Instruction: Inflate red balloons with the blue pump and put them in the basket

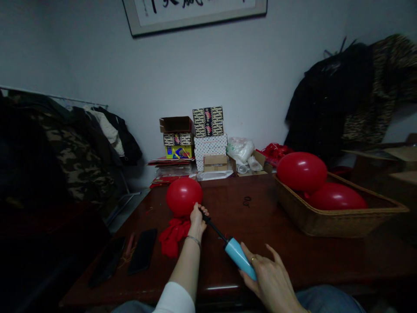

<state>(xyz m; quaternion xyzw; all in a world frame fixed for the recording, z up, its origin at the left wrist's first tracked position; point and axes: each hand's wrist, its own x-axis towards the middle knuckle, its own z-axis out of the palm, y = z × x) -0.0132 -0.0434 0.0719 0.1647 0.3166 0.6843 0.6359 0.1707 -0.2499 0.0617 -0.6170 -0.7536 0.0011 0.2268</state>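
Note:
My left hand [197,220] is closed round the neck of a red balloon [183,196], pinching it onto the black nozzle of a hand pump. The balloon is partly inflated and sits just above the dark wooden table [260,217]. My right hand [267,276] grips the light blue barrel of the pump [240,257], with the forefinger stretched out. The pump slants from lower right up to the balloon. A heap of limp red balloons [172,237] lies on the table just left of my left wrist.
A wicker basket [329,217] at the right holds two inflated red balloons [302,171]. Two dark phones [142,251] lie at the table's left. Stacked boxes [208,139] and bags stand against the wall. Coats hang at left and right.

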